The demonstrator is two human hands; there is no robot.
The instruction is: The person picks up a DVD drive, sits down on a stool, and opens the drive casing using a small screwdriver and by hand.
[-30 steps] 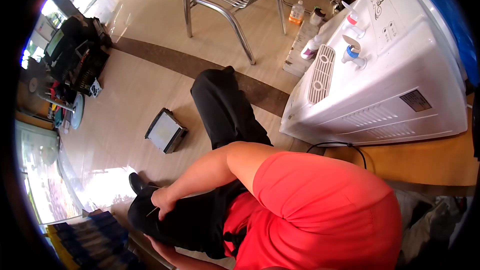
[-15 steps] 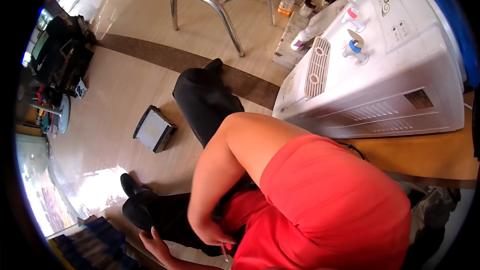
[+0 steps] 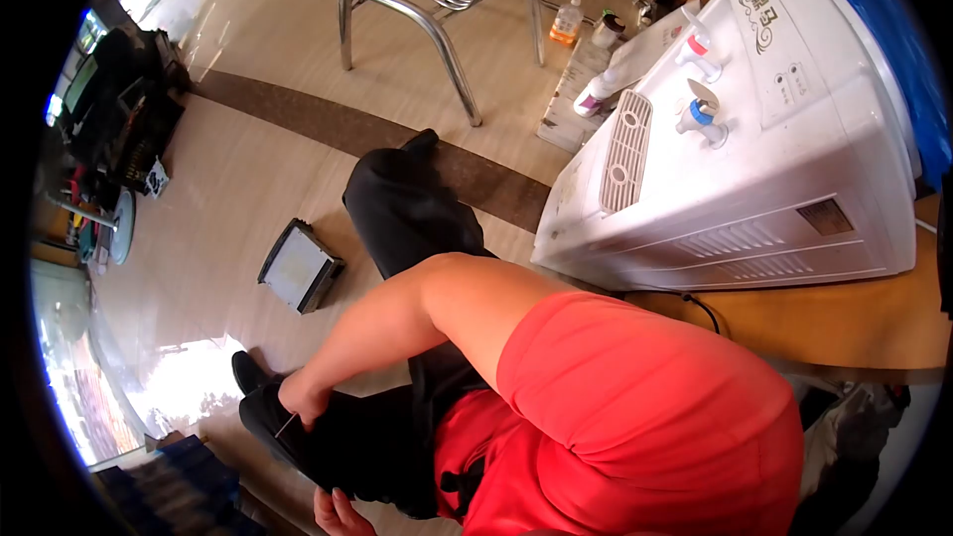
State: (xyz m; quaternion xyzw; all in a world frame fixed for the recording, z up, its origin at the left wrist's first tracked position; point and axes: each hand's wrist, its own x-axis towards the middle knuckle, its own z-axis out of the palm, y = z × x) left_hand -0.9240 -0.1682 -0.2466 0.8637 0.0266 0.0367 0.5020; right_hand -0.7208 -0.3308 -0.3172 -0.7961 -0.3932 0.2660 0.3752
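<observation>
My right hand (image 3: 306, 402) is closed around a thin rod (image 3: 287, 425), whose pale tip sticks out below the fingers. It is above the black trousers (image 3: 347, 447) near my left knee, the bare arm reaching across from a red sleeve (image 3: 645, 377). Low in the view, my left hand (image 3: 340, 513) shows a few fingers stretched out and slightly apart, close to the edge of the trouser leg. I see nothing held in it; the rest of the hand is cut off. A flat boxy device (image 3: 300, 266) with a grey metal top and dark edges lies on the floor between my legs.
A white water dispenser (image 3: 735, 189) lies on its back on a wooden surface (image 3: 834, 323) at right. A metal chair (image 3: 437, 0) stands ahead, with bottles (image 3: 567, 22) nearby. Dark clutter (image 3: 124, 109) lines the left side; a blue stack (image 3: 174, 486) sits lower left.
My right hand has moved left from my lap toward my left knee, keeping the thin rod. My left hand has dropped lower and slightly right. The view has shifted slightly.
</observation>
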